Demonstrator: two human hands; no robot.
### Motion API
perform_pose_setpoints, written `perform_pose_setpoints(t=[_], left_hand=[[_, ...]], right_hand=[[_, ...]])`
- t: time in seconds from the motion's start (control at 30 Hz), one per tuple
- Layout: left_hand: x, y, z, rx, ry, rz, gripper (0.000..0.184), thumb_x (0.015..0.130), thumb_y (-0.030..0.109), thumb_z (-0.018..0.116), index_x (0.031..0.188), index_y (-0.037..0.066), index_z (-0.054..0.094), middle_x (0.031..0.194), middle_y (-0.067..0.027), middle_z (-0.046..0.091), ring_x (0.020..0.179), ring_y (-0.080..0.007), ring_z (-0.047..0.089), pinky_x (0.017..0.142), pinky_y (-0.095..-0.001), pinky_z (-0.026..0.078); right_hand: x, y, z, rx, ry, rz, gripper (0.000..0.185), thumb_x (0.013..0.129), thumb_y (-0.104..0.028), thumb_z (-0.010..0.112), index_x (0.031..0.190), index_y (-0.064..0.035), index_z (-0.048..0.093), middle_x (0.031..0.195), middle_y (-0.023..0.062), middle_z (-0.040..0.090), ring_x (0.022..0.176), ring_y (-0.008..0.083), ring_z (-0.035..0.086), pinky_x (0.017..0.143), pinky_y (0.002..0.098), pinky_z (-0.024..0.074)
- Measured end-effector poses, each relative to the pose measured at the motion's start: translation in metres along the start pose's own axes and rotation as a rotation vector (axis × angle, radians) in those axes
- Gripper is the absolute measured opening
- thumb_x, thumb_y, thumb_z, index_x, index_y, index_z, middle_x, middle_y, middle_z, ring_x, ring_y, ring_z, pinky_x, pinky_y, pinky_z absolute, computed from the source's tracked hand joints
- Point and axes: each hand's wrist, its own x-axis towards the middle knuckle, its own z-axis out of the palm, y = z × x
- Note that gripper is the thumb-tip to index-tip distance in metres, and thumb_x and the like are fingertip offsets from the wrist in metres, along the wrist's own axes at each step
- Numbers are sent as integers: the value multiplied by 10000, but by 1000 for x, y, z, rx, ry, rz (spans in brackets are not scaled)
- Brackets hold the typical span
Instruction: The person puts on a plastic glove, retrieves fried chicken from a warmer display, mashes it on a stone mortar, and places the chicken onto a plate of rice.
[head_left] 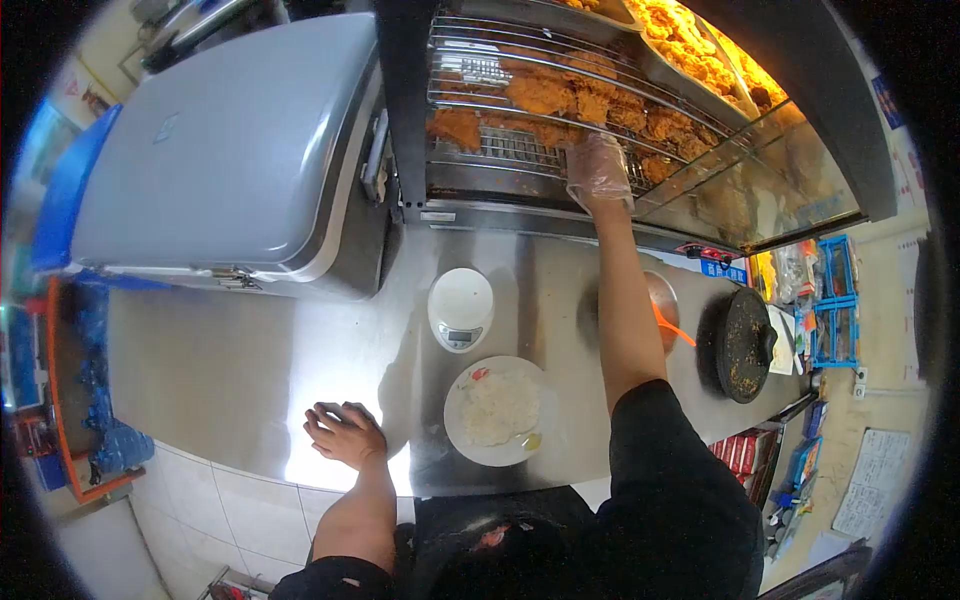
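My right hand, in a clear plastic glove, reaches into the lit glass display warmer. It is at the lower wire rack, right by pieces of fried chicken. Its fingers are blurred against the rack and chicken, so a grip cannot be made out. My bare left hand rests on the steel counter near its front edge, fingers apart and holding nothing. Between my arms, a white plate carries white rice. Just behind it stands a white kitchen scale.
A large grey lidded cooler box stands at the back left. Right of my right arm are a metal bowl with an orange-handled utensil and a dark stone mortar. The warmer's glass panel hangs right of my hand.
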Motion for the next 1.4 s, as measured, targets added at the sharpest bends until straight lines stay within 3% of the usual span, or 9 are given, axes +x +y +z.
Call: perform_pose_setpoints(t=[0.13,0.2,0.4,0.53,0.6,0.8,1.23,1.33,1.4], left_hand=[[0,4,-5,29,-2,-1,579,1009,416,492,1471,68,454,1553,-144,381,1461,-310,337,1199,-546,234],[0,3,-4,17,-11,-2,570,1006,408,486,1471,80,447,1566,-135,375,1477,-314,311,1198,-559,236],[0,4,-4,9,-9,1,553,1004,400,478,1471,105,442,1577,-126,364,1489,-317,290,1198,-567,238],[-1,-2,5,52,76,44,553,1013,418,489,1455,85,480,1534,-129,404,1427,-313,377,1171,-533,271],[-2,-2,6,42,87,54,550,1014,417,485,1453,86,483,1530,-129,406,1426,-311,377,1172,-534,270],[-3,-1,6,61,113,51,543,1015,406,476,1452,84,490,1504,-135,423,1409,-293,395,1167,-510,286],[-1,-1,4,-8,38,16,528,1024,419,444,1427,83,506,1530,-133,412,1449,-328,347,1184,-537,261],[-1,-3,8,75,155,88,531,1016,414,489,1430,82,511,1457,-140,469,1372,-311,434,1123,-490,336],[-2,-2,6,57,121,57,540,1017,420,486,1442,87,502,1478,-142,456,1388,-312,421,1131,-497,327]], right_hand=[[-21,-26,-42,417,189,460,352,955,-285,617,1020,57,674,974,230,690,853,384,664,809,479,528],[-31,-30,-47,654,182,596,371,889,-104,636,1241,4,596,1213,243,647,1117,401,619,1033,444,474],[-59,-44,-45,1147,628,352,449,870,58,645,1309,0,564,1282,146,634,1189,326,613,1076,432,457],[-74,-48,-28,1632,578,708,440,897,76,615,1323,-9,541,1297,127,609,1172,281,617,1092,421,466],[-75,-46,-35,2218,502,1011,407,935,10,610,1331,-18,516,1280,141,602,1133,278,627,1020,384,543],[-94,-46,-46,2679,447,888,391,982,-174,621,1318,-9,509,1247,144,608,1112,288,637,886,332,616],[-90,-36,-49,2582,425,842,401,969,-134,648,1319,16,525,1313,148,597,1167,274,619,1031,371,555],[-82,-33,-56,2338,284,948,402,956,-70,643,1344,-31,544,1334,124,598,1210,254,600,1053,368,527],[-72,-37,-73,1569,192,814,483,904,-1,633,1379,-38,548,1324,96,627,1160,242,629,1027,350,510]])
